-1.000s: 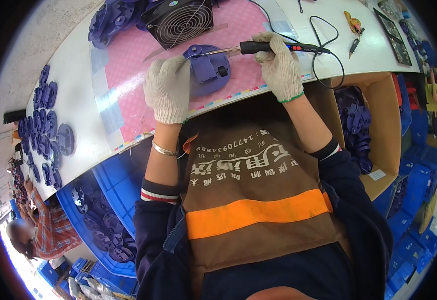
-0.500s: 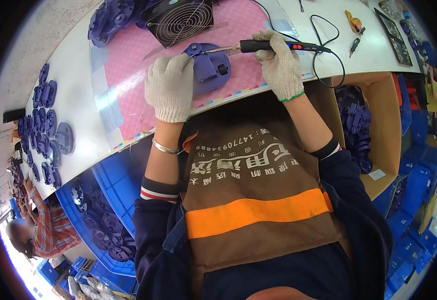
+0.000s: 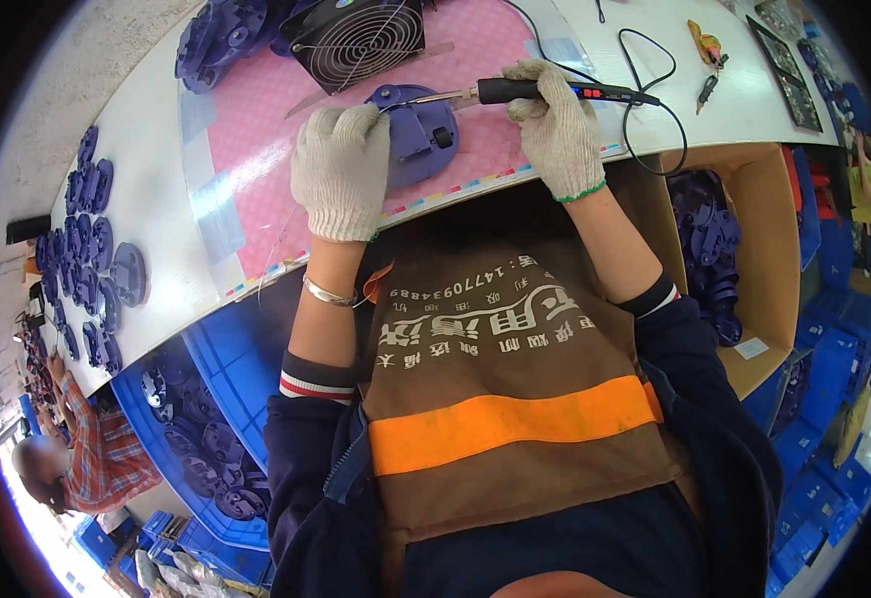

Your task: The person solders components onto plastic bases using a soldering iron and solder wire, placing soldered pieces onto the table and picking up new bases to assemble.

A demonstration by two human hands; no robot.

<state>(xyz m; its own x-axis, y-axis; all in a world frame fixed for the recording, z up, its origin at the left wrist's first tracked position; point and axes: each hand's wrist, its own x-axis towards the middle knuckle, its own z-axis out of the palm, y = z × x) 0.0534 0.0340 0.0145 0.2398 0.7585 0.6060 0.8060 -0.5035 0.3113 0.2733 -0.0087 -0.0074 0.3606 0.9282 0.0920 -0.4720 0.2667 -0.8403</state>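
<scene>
A purple plastic housing (image 3: 422, 145) lies on the pink mat, with a black part at its right side. My right hand (image 3: 561, 135), in a white knit glove, is closed around the black handle of a soldering iron (image 3: 507, 92). The iron's metal tip points left and reaches the top of the housing. My left hand (image 3: 342, 174), gloved too, is closed at the housing's left edge. A thin strand of solder wire trails below it, and its fingertips pinch the wire's end near the iron's tip. The joint under the tip is too small to make out.
A black fan (image 3: 361, 45) with a wire grille stands behind the housing. More purple housings (image 3: 221, 40) are piled at the back left and along the table's left. A cardboard box (image 3: 759, 199) and a blue bin (image 3: 196, 439) hold others. A person in a plaid shirt (image 3: 107, 453) sits left.
My left hand has shifted slightly to the right and up, closer to the housing. My right hand and the soldering iron stay nearly still.
</scene>
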